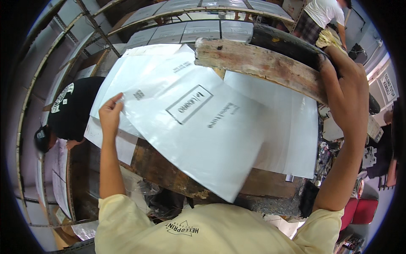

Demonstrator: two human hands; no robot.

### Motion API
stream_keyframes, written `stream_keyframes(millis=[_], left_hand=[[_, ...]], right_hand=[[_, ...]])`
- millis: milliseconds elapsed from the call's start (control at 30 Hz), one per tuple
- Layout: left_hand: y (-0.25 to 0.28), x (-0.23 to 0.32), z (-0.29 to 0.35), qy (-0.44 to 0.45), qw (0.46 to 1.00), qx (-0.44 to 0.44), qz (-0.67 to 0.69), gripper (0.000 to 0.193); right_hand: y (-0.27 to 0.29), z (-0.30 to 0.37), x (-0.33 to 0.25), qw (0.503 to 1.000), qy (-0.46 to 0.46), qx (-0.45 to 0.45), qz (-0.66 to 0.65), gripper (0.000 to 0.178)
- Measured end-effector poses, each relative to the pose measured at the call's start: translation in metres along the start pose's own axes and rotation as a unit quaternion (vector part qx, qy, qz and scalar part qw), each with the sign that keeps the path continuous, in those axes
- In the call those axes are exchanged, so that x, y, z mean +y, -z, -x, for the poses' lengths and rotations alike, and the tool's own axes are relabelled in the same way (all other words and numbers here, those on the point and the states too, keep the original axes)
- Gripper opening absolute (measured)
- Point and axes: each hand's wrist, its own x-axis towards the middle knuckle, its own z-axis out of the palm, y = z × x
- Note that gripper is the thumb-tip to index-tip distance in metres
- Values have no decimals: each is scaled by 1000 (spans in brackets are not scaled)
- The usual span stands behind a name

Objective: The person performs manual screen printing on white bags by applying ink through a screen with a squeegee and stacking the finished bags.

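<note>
My left hand [111, 111] pinches the left edge of a white plastic sheet [190, 131] printed in black. The sheet lies tilted, and its lower right part is lifted and blurred. Beneath it on the right is another white sheet [292, 127], which looks blank. Up at the right, my right hand [347, 84] is closed on the end of a raised wooden frame [253, 61], with thumb and fingers near its dark rear part [292, 44]. More white sheets [114, 80] are stacked under the printed one at the left.
A worn wooden work table [165, 165] lies under the sheets. Metal racks [95, 25] with white sheets stand left and behind. A person in black [76, 106] bends at the left; another in white [323, 12] is at the far right. A red chair [363, 211] stands lower right.
</note>
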Motion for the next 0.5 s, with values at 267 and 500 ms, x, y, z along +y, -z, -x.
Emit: stream_keyframes(millis=[267,500], left_hand=[[113,-187,-160,-13,997,4,-79,47],[-4,-14,-91,-213,960,30,-179,73]], right_hand=[[9,4,-12,996,-39,-76,20,43],[30,-10,-43,965,-246,-66,-67,34]])
